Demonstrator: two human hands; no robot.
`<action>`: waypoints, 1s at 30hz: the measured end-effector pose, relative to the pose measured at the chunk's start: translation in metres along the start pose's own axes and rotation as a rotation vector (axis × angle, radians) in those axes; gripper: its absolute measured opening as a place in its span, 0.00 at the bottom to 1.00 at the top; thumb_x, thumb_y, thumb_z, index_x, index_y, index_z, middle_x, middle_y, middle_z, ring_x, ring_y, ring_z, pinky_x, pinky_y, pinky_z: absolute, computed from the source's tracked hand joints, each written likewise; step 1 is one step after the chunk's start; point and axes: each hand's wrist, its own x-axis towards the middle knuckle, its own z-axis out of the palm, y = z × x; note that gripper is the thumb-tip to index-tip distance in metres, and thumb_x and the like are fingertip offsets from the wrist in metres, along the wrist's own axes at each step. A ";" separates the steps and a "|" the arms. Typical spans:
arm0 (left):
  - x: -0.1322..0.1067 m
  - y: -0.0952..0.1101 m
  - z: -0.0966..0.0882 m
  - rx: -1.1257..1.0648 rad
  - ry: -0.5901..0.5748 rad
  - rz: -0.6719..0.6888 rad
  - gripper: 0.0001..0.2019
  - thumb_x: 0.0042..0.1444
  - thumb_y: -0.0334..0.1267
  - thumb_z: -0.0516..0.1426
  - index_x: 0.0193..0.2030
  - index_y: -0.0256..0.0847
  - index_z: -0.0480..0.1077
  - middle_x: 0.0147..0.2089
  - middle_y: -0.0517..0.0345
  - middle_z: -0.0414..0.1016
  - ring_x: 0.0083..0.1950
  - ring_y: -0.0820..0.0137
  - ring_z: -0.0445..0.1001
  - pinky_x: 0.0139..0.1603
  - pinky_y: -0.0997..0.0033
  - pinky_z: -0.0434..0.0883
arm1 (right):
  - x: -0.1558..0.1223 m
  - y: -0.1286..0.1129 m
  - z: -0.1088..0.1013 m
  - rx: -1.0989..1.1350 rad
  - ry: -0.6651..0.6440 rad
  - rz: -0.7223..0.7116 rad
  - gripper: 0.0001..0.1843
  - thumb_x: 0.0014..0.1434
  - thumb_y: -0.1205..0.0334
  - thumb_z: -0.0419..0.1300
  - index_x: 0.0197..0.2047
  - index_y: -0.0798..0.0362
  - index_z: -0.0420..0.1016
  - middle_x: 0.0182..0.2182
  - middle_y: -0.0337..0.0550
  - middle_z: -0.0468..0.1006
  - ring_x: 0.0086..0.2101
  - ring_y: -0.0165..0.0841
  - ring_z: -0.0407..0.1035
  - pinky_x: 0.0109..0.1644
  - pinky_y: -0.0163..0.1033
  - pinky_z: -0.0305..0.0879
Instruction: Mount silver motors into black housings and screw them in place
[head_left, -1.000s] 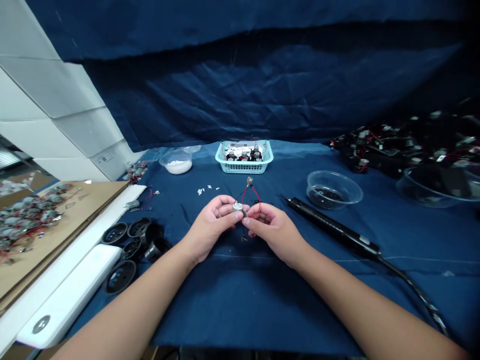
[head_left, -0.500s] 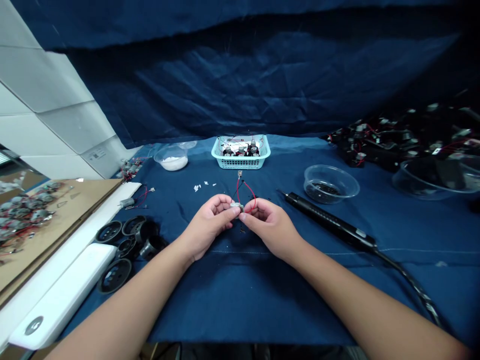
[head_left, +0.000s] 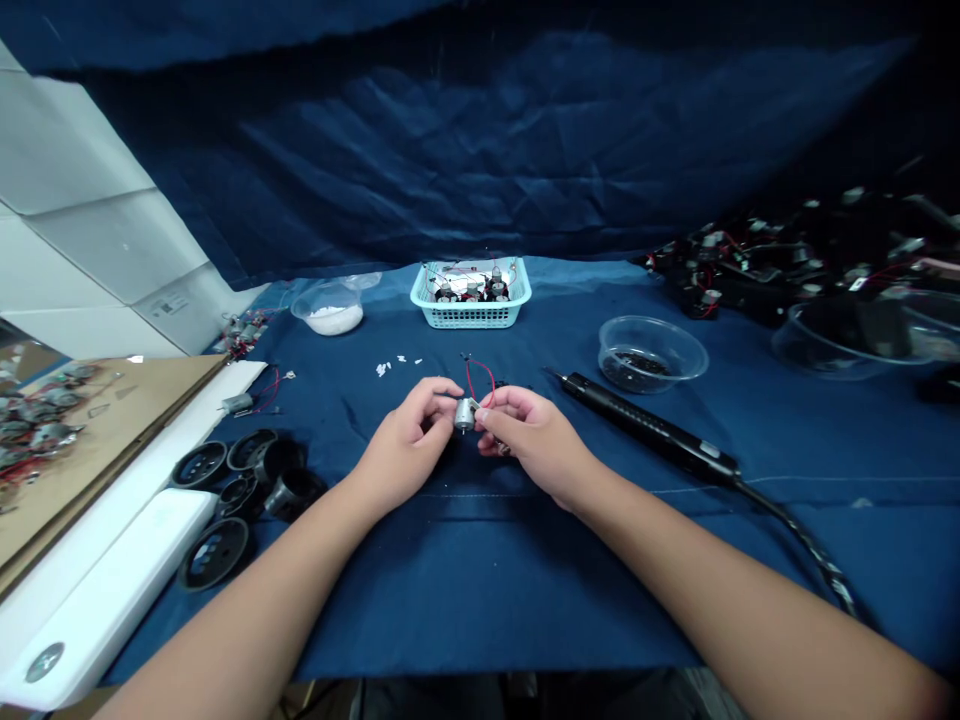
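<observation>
A small silver electric motor with a red wire looping up behind it is held over the blue cloth. My right hand pinches its right side between thumb and fingers, and part of the motor's end is hidden there. Just left of the motor is my left hand, its thumb and forefinger apart and half curled, holding nothing. The fingertips come very close to the motor's casing; contact is hard to make out. Beyond the hands, several small white pieces lie on the cloth.
A light-blue basket of motors stands at the back. Rightward lie a black electric screwdriver with its cable and a clear bowl of dark bits. Black round housings, a white box and another wired motor are left.
The motor has turned so its silver casing shows, and its wires have swung lower. My left fingers have come off it, while my right hand keeps its pinch. The view has shifted slightly.
</observation>
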 end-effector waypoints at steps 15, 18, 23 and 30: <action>0.001 0.009 -0.009 0.376 0.076 0.229 0.13 0.70 0.45 0.62 0.58 0.47 0.80 0.37 0.59 0.71 0.36 0.67 0.69 0.41 0.68 0.68 | 0.003 0.000 -0.005 -0.122 0.105 0.034 0.15 0.63 0.47 0.66 0.41 0.51 0.75 0.37 0.44 0.83 0.29 0.30 0.75 0.34 0.37 0.75; 0.001 0.009 -0.015 0.420 0.149 0.275 0.15 0.73 0.45 0.60 0.62 0.47 0.77 0.42 0.56 0.75 0.39 0.66 0.72 0.45 0.67 0.70 | 0.003 0.002 -0.004 -0.290 0.060 -0.017 0.15 0.65 0.48 0.64 0.48 0.49 0.78 0.39 0.46 0.86 0.30 0.34 0.78 0.34 0.41 0.75; 0.005 0.003 -0.025 0.578 0.179 0.316 0.18 0.75 0.42 0.55 0.67 0.46 0.73 0.50 0.52 0.77 0.50 0.62 0.76 0.57 0.61 0.72 | -0.003 -0.002 -0.006 -0.696 0.031 -0.267 0.05 0.62 0.56 0.68 0.39 0.46 0.85 0.40 0.43 0.85 0.43 0.40 0.77 0.51 0.46 0.69; 0.006 -0.017 -0.029 0.758 -0.016 0.115 0.15 0.73 0.41 0.55 0.62 0.47 0.74 0.61 0.47 0.69 0.55 0.57 0.76 0.58 0.53 0.74 | 0.016 -0.018 -0.049 -0.961 0.361 -0.315 0.08 0.64 0.62 0.61 0.42 0.51 0.83 0.40 0.48 0.83 0.41 0.41 0.74 0.50 0.48 0.67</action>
